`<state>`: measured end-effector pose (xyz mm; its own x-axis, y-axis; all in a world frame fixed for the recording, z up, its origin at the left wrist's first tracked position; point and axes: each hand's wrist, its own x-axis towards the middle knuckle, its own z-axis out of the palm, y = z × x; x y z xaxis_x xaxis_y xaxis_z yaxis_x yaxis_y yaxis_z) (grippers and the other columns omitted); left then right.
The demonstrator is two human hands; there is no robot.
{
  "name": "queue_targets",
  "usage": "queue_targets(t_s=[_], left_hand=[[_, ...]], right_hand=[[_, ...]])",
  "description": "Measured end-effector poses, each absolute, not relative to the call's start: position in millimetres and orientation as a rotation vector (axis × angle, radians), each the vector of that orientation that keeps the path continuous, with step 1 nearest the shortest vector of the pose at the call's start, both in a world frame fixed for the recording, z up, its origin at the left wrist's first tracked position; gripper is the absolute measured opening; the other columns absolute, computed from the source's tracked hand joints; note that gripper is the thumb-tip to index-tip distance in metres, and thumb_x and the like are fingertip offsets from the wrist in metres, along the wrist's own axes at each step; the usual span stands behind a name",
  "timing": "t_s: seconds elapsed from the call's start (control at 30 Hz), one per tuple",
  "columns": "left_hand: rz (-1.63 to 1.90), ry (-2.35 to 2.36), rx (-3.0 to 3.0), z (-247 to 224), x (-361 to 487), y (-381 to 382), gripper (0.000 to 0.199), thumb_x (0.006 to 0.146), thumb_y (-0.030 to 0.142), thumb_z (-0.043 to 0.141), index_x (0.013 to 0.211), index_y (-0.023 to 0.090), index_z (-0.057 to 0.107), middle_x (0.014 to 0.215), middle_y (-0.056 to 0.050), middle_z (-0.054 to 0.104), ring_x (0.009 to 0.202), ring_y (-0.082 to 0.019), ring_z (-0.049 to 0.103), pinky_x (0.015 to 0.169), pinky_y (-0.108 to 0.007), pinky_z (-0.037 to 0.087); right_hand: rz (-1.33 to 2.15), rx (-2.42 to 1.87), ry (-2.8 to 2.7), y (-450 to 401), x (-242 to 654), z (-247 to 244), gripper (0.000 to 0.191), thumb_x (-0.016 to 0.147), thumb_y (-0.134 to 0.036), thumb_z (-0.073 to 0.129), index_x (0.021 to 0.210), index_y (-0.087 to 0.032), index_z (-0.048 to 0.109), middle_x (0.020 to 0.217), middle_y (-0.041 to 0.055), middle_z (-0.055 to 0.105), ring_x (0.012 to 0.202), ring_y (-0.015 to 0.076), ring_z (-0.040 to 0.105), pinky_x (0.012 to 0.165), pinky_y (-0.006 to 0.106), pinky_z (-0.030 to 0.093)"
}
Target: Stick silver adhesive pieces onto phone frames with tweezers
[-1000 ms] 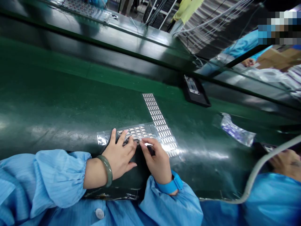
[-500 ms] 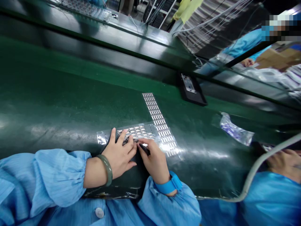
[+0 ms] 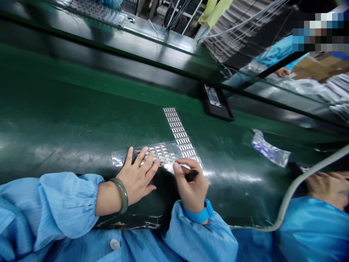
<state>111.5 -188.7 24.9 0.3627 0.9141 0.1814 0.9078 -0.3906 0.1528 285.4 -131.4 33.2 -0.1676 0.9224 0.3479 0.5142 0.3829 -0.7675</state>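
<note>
My left hand (image 3: 139,178) lies with fingers spread over the left part of a clear sheet (image 3: 165,151) carrying rows of small silvery pieces. Whatever is beneath the palm is hidden. My right hand (image 3: 192,183) is closed in a pinch around a slim black tool (image 3: 192,175), whose exact kind I cannot make out. Its fingertips are at the right end of that sheet, close to a long strip of small white-and-black pieces (image 3: 178,129). The strip runs away from me, and my right hand covers its near end.
The green work surface (image 3: 81,120) stretches left. A black tray (image 3: 218,105) with a metallic part lies at the back, and a crumpled clear plastic bag (image 3: 269,149) to the right. A grey cable (image 3: 290,203) curves beside a co-worker's arm (image 3: 313,225).
My right hand has moved right, away from my left fingers, to the strip's near end, with the black tool in it. My left hand stays spread over the sheet. The view has shifted slightly.
</note>
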Motion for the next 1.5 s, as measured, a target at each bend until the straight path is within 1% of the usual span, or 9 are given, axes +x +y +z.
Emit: queue_targets(t_s=[0.1, 0.2, 0.27, 0.5, 0.7, 0.9, 1.1, 1.3, 1.5], left_hand=[[0.373, 1.708, 2.645, 25, 111, -190, 0.061, 0.090, 0.051, 0.039, 0.134, 0.009, 0.039, 0.142, -0.016, 0.038, 0.137, -0.034, 0.018, 0.105, -0.067, 0.018], [0.322, 1.700, 2.632, 23, 110, -194, 0.061, 0.090, 0.054, 0.036, 0.128, 0.008, 0.048, 0.135, -0.016, 0.047, 0.134, -0.034, 0.026, 0.106, -0.065, 0.019], [0.293, 1.696, 2.606, 20, 111, -196, 0.061, 0.090, 0.055, 0.035, 0.127, 0.009, 0.049, 0.132, -0.016, 0.050, 0.131, -0.033, 0.031, 0.105, -0.065, 0.022], [0.280, 1.676, 2.594, 19, 113, -196, 0.062, 0.089, 0.054, 0.037, 0.129, 0.008, 0.046, 0.135, -0.018, 0.046, 0.131, -0.035, 0.031, 0.103, -0.067, 0.022], [0.271, 1.657, 2.583, 22, 114, -195, 0.058, 0.090, 0.052, 0.037, 0.128, 0.010, 0.049, 0.134, -0.018, 0.047, 0.130, -0.036, 0.032, 0.102, -0.067, 0.023], [0.284, 1.650, 2.580, 21, 114, -194, 0.057, 0.089, 0.051, 0.039, 0.126, 0.010, 0.050, 0.134, -0.018, 0.047, 0.130, -0.036, 0.033, 0.101, -0.068, 0.023], [0.286, 1.638, 2.574, 22, 114, -194, 0.055, 0.089, 0.051, 0.040, 0.125, 0.010, 0.052, 0.133, -0.018, 0.048, 0.130, -0.037, 0.033, 0.101, -0.069, 0.023], [0.310, 1.635, 2.570, 21, 113, -194, 0.055, 0.089, 0.050, 0.040, 0.125, 0.009, 0.051, 0.133, -0.019, 0.048, 0.129, -0.037, 0.034, 0.100, -0.070, 0.024], [0.304, 1.631, 2.569, 22, 113, -193, 0.054, 0.090, 0.050, 0.040, 0.124, 0.010, 0.053, 0.133, -0.018, 0.048, 0.130, -0.037, 0.034, 0.100, -0.070, 0.024]], right_hand=[[0.685, -1.327, -1.901, -119, 282, 31, 0.018, 0.085, -0.030, 0.058, 0.101, -0.021, 0.054, 0.086, 0.0030, 0.061, 0.062, 0.0138, 0.056, 0.058, 0.029, 0.048], [0.727, -1.288, -2.024, -108, 275, 28, 0.029, 0.086, -0.028, 0.056, 0.113, -0.021, 0.049, 0.092, 0.0048, 0.063, 0.082, 0.0182, 0.062, 0.072, 0.032, 0.052], [0.716, -1.253, -2.117, -104, 267, 28, 0.028, 0.087, -0.026, 0.054, 0.114, -0.021, 0.049, 0.095, 0.0052, 0.063, 0.089, 0.0187, 0.063, 0.077, 0.033, 0.052], [0.615, -1.247, -2.338, -98, 241, 28, 0.024, 0.086, -0.021, 0.051, 0.110, -0.020, 0.052, 0.098, 0.0052, 0.065, 0.090, 0.0206, 0.064, 0.074, 0.034, 0.051], [0.508, -1.281, -2.392, -96, 241, 22, 0.021, 0.087, -0.021, 0.050, 0.107, -0.020, 0.053, 0.099, 0.0057, 0.065, 0.092, 0.0212, 0.063, 0.072, 0.033, 0.051], [0.458, -1.288, -2.418, -95, 241, 22, 0.013, 0.087, -0.022, 0.049, 0.098, -0.020, 0.056, 0.093, 0.0056, 0.065, 0.086, 0.0211, 0.063, 0.068, 0.032, 0.050], [0.497, -1.273, -2.390, -96, 241, 22, 0.014, 0.087, -0.022, 0.048, 0.099, -0.021, 0.055, 0.092, 0.0053, 0.064, 0.085, 0.0207, 0.063, 0.070, 0.032, 0.050], [0.496, -1.276, -2.369, -97, 244, 19, 0.022, 0.087, -0.023, 0.048, 0.108, -0.019, 0.053, 0.101, 0.0077, 0.064, 0.093, 0.0225, 0.062, 0.073, 0.035, 0.051], [0.565, -1.275, -2.401, -95, 242, 22, 0.019, 0.087, -0.023, 0.046, 0.104, -0.021, 0.055, 0.099, 0.0070, 0.065, 0.091, 0.0224, 0.063, 0.074, 0.036, 0.051]])
